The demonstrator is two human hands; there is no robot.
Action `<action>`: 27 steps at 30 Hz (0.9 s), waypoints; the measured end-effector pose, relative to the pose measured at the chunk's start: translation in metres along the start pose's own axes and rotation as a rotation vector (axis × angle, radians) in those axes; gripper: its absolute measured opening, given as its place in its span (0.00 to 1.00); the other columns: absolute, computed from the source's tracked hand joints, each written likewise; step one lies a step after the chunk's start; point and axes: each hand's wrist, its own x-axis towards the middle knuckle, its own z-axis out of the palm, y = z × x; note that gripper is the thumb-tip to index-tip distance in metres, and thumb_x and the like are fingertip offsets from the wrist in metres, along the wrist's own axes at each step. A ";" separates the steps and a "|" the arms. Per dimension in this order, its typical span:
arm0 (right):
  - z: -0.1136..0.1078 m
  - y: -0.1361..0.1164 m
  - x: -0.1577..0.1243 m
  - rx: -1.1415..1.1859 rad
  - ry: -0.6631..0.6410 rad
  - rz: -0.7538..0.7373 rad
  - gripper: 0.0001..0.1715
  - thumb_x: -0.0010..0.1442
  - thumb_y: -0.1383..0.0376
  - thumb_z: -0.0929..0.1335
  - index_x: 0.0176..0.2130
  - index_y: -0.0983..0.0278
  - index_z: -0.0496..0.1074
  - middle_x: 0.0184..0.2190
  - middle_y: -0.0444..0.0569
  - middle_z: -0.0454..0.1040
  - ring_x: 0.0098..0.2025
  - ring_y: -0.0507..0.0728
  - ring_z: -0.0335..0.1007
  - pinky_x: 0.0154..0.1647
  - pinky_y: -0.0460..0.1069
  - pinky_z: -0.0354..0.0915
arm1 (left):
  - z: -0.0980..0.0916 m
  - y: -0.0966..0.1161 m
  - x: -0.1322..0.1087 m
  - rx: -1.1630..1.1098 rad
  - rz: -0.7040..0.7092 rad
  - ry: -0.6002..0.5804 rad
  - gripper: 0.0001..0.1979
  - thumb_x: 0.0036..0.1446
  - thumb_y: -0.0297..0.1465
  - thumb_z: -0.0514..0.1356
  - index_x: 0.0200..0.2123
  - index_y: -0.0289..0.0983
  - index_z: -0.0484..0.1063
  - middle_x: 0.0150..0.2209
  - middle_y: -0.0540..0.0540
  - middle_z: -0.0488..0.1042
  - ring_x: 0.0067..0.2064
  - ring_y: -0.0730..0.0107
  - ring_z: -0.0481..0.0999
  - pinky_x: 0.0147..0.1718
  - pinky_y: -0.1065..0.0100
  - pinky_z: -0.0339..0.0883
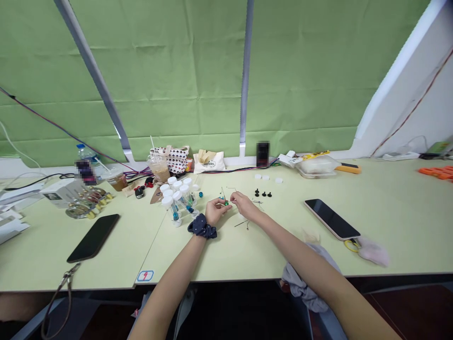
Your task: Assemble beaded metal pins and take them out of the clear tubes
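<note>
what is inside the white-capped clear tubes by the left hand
Blue pieces show in the front tubes. The rear tubes are partly covered by those in front, so their contents cannot all be told.

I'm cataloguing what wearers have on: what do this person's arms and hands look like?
No sleeves show on the left arm or right arm. A gathered, dark navy scrunchie with small pale dots circles the left wrist. The left hand and right hand wear no gloves.

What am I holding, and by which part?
Your left hand holds a small green piece by its sides; whether your right hand holds anything is unclear.
</note>
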 end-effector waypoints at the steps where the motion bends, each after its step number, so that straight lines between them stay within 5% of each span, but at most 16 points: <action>1: -0.002 -0.001 -0.001 -0.030 0.007 0.001 0.09 0.62 0.73 0.59 0.37 0.62 0.66 0.37 0.47 0.66 0.35 0.52 0.64 0.35 0.46 0.58 | 0.000 0.000 0.000 0.000 0.001 -0.004 0.20 0.35 0.39 0.72 0.27 0.33 0.71 0.24 0.49 0.72 0.20 0.79 0.66 0.19 0.73 0.59; 7: -0.005 -0.006 -0.001 -0.242 0.040 -0.004 0.07 0.64 0.68 0.61 0.37 0.61 0.67 0.39 0.47 0.65 0.36 0.53 0.63 0.32 0.45 0.56 | 0.002 0.003 -0.001 -0.004 0.004 -0.011 0.20 0.34 0.40 0.72 0.27 0.32 0.72 0.23 0.49 0.72 0.19 0.78 0.65 0.18 0.73 0.59; 18: -0.002 0.001 0.001 -0.112 0.094 -0.101 0.11 0.65 0.72 0.57 0.36 0.64 0.65 0.40 0.49 0.63 0.32 0.50 0.62 0.33 0.45 0.59 | -0.002 -0.002 0.005 -0.077 -0.011 -0.003 0.21 0.35 0.40 0.72 0.28 0.31 0.72 0.17 0.51 0.69 0.18 0.77 0.65 0.19 0.72 0.59; 27: -0.005 -0.003 0.000 -0.511 0.089 -0.125 0.09 0.66 0.70 0.60 0.37 0.63 0.67 0.33 0.48 0.72 0.37 0.56 0.62 0.36 0.49 0.51 | -0.002 0.007 0.001 -0.129 -0.035 -0.020 0.19 0.38 0.42 0.70 0.27 0.31 0.74 0.20 0.49 0.71 0.19 0.78 0.65 0.20 0.71 0.59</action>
